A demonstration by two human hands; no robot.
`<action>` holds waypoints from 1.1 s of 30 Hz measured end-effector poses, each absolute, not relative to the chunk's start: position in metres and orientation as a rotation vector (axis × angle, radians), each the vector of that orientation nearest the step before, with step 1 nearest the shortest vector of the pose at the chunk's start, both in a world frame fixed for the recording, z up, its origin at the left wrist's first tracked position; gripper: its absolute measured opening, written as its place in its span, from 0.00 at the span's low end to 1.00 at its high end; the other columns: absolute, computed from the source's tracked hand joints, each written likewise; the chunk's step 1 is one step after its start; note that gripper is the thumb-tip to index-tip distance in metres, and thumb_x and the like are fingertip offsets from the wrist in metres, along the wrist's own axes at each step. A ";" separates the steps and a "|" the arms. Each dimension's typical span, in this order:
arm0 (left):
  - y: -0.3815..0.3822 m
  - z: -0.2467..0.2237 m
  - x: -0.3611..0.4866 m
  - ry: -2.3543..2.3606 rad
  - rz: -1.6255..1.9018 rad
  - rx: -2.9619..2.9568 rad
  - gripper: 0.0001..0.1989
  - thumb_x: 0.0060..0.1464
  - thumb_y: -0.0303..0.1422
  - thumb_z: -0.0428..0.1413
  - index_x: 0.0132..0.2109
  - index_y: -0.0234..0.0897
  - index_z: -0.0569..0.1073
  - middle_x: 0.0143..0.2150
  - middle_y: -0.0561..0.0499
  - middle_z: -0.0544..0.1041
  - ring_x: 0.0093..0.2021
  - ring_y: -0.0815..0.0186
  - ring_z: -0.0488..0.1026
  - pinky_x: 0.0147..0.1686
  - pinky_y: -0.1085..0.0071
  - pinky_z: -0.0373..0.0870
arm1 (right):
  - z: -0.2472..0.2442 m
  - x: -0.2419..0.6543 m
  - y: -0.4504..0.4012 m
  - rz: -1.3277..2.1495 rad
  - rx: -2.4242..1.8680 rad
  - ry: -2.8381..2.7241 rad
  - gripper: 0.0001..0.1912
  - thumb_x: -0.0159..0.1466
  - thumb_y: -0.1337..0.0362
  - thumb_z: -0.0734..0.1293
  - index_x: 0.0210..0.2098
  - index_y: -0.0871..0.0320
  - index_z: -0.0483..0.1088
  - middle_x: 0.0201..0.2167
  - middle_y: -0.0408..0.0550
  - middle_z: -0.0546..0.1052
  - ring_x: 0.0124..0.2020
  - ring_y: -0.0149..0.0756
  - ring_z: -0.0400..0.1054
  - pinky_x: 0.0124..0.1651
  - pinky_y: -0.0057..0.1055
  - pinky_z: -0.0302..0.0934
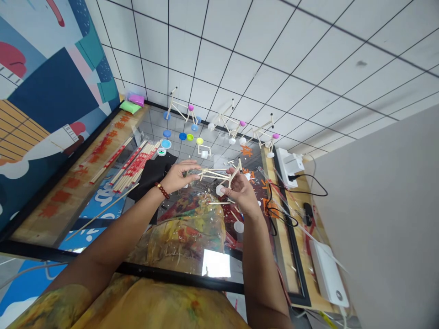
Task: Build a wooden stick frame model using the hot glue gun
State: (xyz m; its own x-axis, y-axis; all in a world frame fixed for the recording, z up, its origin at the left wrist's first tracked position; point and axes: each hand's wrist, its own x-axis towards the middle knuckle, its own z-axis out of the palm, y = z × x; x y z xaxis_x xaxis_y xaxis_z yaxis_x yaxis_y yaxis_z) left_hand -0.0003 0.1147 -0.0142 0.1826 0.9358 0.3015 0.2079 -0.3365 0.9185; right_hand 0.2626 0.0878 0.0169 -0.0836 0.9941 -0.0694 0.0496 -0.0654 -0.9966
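A small bicycle-shaped model of thin wooden sticks [216, 175] is held in the air above the glass tabletop [192, 269]. My left hand [179, 177], with a red bead bracelet [162, 190] on its wrist, grips the model's near-left end. My right hand [243, 192] pinches its sticks from the other side, close to a white bottle-cap wheel [220, 190]. Several similar stick models with coloured caps [181, 108] stand at the far end of the table. Loose caps [183, 136] lie near them.
Bundled wooden sticks in red-printed wrappers [133, 167] and a black cloth [152, 178] lie left of my hands. Packs of green and pink clay [131, 107] sit far left. A black cable [281, 212] and white power bank [328, 274] lie right.
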 end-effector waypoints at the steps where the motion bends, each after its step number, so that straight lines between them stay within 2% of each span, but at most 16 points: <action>1: 0.115 -0.014 0.000 1.095 1.205 1.702 0.19 0.50 0.44 0.66 0.46 0.39 0.83 0.54 0.41 0.81 0.60 0.51 0.74 0.64 0.53 0.67 | 0.017 0.263 0.087 1.307 -1.252 -1.282 0.42 0.41 0.57 0.83 0.54 0.50 0.71 0.60 0.52 0.73 0.61 0.49 0.68 0.67 0.50 0.59; 12: 0.114 -0.013 -0.001 1.086 1.213 1.720 0.18 0.50 0.43 0.66 0.46 0.40 0.84 0.53 0.42 0.81 0.60 0.52 0.74 0.64 0.53 0.68 | 0.012 0.267 0.088 1.357 -1.203 -1.326 0.33 0.44 0.61 0.82 0.49 0.50 0.74 0.55 0.49 0.77 0.57 0.47 0.72 0.64 0.49 0.63; 24: 0.115 -0.014 -0.001 1.083 1.213 1.718 0.19 0.50 0.44 0.66 0.46 0.39 0.83 0.53 0.41 0.81 0.60 0.52 0.74 0.64 0.53 0.68 | 0.010 0.268 0.088 1.367 -1.195 -1.324 0.35 0.44 0.62 0.82 0.51 0.50 0.73 0.55 0.49 0.78 0.57 0.47 0.72 0.62 0.47 0.66; 33: 0.114 -0.013 0.000 1.086 1.221 1.713 0.18 0.50 0.44 0.67 0.46 0.40 0.83 0.53 0.42 0.82 0.60 0.52 0.75 0.63 0.53 0.68 | 0.014 0.266 0.087 1.331 -1.215 -1.344 0.37 0.44 0.61 0.82 0.53 0.51 0.72 0.56 0.51 0.77 0.60 0.49 0.70 0.65 0.49 0.63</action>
